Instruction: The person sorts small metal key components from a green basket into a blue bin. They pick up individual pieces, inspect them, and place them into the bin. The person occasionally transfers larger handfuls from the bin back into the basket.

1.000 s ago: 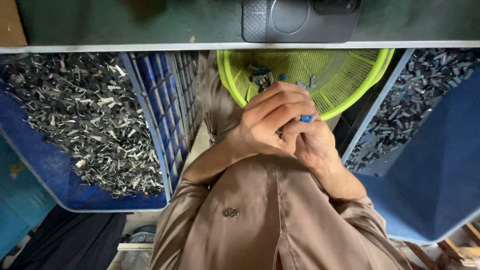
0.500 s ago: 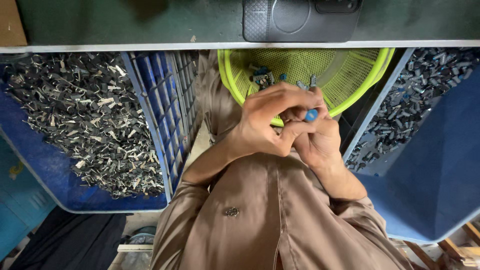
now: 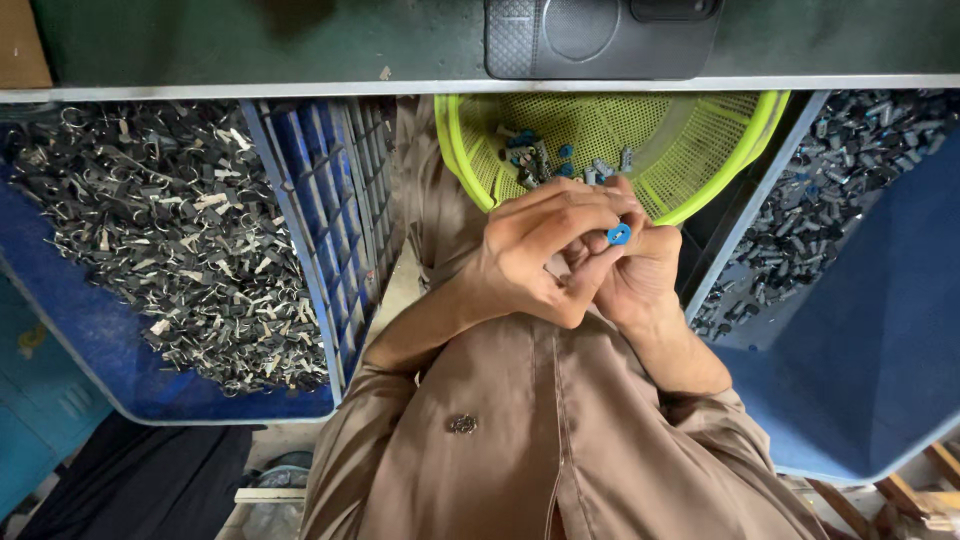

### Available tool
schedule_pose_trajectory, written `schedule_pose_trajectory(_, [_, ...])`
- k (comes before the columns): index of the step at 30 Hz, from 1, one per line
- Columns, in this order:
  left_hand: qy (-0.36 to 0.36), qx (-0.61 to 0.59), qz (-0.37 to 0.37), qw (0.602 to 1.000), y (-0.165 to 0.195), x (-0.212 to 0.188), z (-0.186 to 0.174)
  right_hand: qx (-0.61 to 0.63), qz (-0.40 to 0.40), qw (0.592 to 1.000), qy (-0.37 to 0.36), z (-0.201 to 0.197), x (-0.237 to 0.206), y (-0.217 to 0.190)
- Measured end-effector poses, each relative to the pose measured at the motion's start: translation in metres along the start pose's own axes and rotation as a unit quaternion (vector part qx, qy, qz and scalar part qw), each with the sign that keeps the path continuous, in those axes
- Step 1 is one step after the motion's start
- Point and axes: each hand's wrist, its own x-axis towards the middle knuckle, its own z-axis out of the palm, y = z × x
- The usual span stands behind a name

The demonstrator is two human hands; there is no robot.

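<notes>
My left hand point(image 3: 535, 250) and my right hand point(image 3: 645, 280) are pressed together in front of my chest, just below a yellow-green mesh basket point(image 3: 462, 160). A small blue round part point(image 3: 619, 234) is pinched between the fingertips of both hands. The left hand's fingers curl over the top of the right hand and hide whatever else lies in the palms. Several small blue and dark parts point(image 3: 535, 160) lie in the basket.
A blue crate point(image 3: 300, 230) at the left is full of dark and pale metal clips point(image 3: 150, 230). A blue bin point(image 3: 880, 330) at the right holds small dark parts point(image 3: 830, 190). A dark flat device point(image 3: 600, 40) lies on the green bench edge above.
The hands have risen slightly toward the basket. The fingers have shifted, so the blue part now shows clearly at the fingertips.
</notes>
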Motion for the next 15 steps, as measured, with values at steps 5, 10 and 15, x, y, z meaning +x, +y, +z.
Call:
schedule_pose_trajectory(5, [-0.026, 0.022, 0.032, 0.999, 0.000, 0.000, -0.001, -0.050, -0.008, 0.998, 0.035, 0.000, -0.002, -0.003])
schedule_pose_trajectory(10, [-0.032, 0.047, 0.034, 0.998, -0.003, -0.004, -0.004, 0.023, 0.005, 0.997, 0.079, 0.005, -0.003, 0.002])
schedule_pose_trajectory(15, [-0.016, 0.074, 0.034, 0.997, -0.012, -0.003, -0.001, 0.017, 0.009, 0.998, 0.057, 0.006, 0.010, 0.004])
